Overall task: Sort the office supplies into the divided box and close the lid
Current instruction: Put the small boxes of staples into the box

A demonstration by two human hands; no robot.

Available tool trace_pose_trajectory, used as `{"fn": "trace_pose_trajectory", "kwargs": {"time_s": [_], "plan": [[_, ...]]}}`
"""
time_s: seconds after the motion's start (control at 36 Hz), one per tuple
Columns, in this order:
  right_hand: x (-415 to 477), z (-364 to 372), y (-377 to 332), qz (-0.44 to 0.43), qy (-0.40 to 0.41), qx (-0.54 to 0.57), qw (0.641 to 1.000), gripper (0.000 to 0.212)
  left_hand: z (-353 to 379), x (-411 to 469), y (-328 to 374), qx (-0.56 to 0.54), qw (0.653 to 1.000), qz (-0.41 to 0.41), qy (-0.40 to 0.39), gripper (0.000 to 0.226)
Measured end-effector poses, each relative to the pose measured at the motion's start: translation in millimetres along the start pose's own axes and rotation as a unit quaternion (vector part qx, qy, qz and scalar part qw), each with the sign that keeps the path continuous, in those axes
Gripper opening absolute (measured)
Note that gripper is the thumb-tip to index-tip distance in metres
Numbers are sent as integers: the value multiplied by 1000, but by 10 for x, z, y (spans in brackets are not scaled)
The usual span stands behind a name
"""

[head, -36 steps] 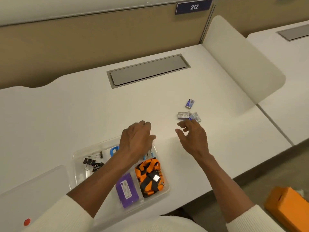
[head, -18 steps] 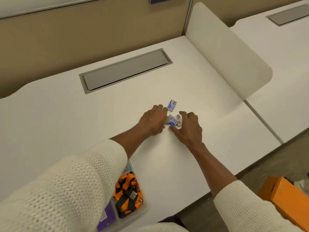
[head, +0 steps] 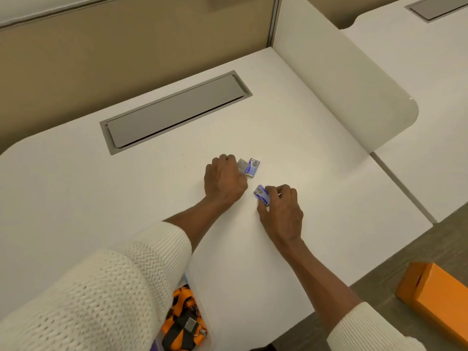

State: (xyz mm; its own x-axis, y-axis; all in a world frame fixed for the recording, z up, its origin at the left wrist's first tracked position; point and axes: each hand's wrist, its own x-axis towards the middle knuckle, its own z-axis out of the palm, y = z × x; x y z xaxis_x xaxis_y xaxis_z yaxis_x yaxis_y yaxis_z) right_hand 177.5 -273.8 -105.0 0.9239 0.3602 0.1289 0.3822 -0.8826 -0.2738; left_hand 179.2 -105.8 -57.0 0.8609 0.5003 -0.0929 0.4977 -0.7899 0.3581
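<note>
Head view: both hands were out on the white tabletop [head: 126, 198]. Left hand [head: 224, 179] lay knuckles up, fingers curled shut over a small silver packet [head: 241, 163] poking out at its fingertips; a blue-and-white staple box [head: 252, 167] lay flat just beside, touching that packet, right of the fingers. Right hand [head: 282, 207] had fingers closed, pinching a second blue staple box [head: 262, 194] at its left edge, low at the tabletop. Divided box [head: 202, 323] sat at bottom edge, well apart, orange-black lanyard [head: 183, 323] inside, mostly hidden by the cream sleeve [head: 101, 295].
</note>
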Motion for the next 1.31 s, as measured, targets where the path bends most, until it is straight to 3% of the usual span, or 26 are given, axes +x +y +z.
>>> {"fn": "trace_pose_trajectory", "kwargs": {"time_s": [0.25,0.56,0.92,1.17,1.31], "plan": [[-139,16,106,-22,12,-8,1000,34,113,214,430,-15,999,-32,-26,27],[-225,-34,114,-29,-7,-6,1000,30,41,-12,372,-35,996,-51,-61,19],[-507,-162,-222,19,-62,164,984,26,-692,-1048,-392,-123,983,-115,69,26],[-839,-462,-840,-47,-65,267,960,30,-1041,-2235,-1272,-161,955,-206,143,31],[-1126,-603,-1325,-75,-100,361,924,23,-1160,-2909,-1726,-187,922,-301,154,31]]}}
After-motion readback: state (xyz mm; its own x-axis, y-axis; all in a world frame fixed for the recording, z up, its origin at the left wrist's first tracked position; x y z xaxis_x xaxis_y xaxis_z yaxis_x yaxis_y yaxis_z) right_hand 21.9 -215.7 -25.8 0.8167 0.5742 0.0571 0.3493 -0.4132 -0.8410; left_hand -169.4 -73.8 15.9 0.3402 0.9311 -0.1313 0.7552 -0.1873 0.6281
